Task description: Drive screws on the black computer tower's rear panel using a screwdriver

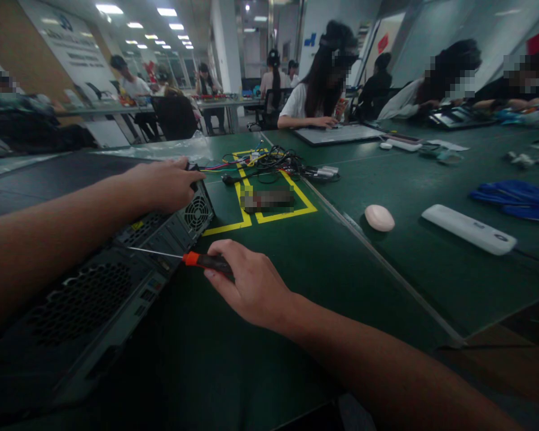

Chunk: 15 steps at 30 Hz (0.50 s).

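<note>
A dark computer case point(130, 263) lies on its side on the green table point(296, 257), its rear panel with fan grilles facing me. My left hand point(168, 182) rests on the case's top far edge, fingers curled over it. My right hand point(247, 287) grips a screwdriver point(193, 258) with an orange and black handle. Its thin shaft points left, and the tip meets the case's rear panel.
Beyond the case lie tangled cables point(269, 161) inside a yellow taped outline. A white mouse point(379, 217), a long white device point(469, 228) and blue gloves point(516, 200) sit to the right. Several people work at the far side and at other tables.
</note>
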{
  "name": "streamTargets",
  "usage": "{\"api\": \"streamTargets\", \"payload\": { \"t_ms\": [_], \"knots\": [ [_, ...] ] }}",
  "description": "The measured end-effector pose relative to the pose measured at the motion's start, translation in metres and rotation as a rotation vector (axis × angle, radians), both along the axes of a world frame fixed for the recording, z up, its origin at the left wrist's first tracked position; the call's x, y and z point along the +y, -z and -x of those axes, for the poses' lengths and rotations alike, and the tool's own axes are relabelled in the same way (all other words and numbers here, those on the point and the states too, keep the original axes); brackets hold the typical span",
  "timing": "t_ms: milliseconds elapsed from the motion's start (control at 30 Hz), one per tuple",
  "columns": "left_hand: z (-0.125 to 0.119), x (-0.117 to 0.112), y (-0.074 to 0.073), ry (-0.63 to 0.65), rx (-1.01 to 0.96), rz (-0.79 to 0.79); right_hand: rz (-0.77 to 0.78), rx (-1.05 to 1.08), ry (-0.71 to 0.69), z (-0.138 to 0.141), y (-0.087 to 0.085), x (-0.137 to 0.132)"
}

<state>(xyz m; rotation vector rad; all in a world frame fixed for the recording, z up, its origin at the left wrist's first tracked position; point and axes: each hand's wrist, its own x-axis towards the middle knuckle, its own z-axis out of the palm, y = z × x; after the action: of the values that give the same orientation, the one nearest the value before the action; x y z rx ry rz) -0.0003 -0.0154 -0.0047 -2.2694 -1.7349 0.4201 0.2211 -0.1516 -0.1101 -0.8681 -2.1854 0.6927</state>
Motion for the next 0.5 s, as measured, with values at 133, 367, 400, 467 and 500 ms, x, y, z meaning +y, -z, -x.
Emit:
{"api": "streamTargets", "payload": {
  "t_ms": [133,367,400,467,500],
  "knots": [
    [-0.0027,-0.0019,-0.0022,-0.006,0.041,0.033,-0.001,0.001,-0.003,-0.0004,-0.0001,0.0003],
    [-0.0035,-0.0027,-0.0016,-0.035,0.014,0.012,-0.003,0.000,0.005,-0.0005,0.0006,-0.0001],
    [-0.0035,-0.0029,-0.0017,-0.038,0.013,0.015,-0.004,-0.002,0.006,-0.0005,0.0001,-0.0002],
    [-0.0028,-0.0030,-0.0015,-0.044,0.014,0.018,-0.009,-0.009,0.011,-0.0005,-0.0010,-0.0006],
    [-0.0021,-0.0027,-0.0010,-0.041,0.010,0.018,-0.011,-0.012,0.014,-0.0004,-0.0015,-0.0008]
  ]
}}
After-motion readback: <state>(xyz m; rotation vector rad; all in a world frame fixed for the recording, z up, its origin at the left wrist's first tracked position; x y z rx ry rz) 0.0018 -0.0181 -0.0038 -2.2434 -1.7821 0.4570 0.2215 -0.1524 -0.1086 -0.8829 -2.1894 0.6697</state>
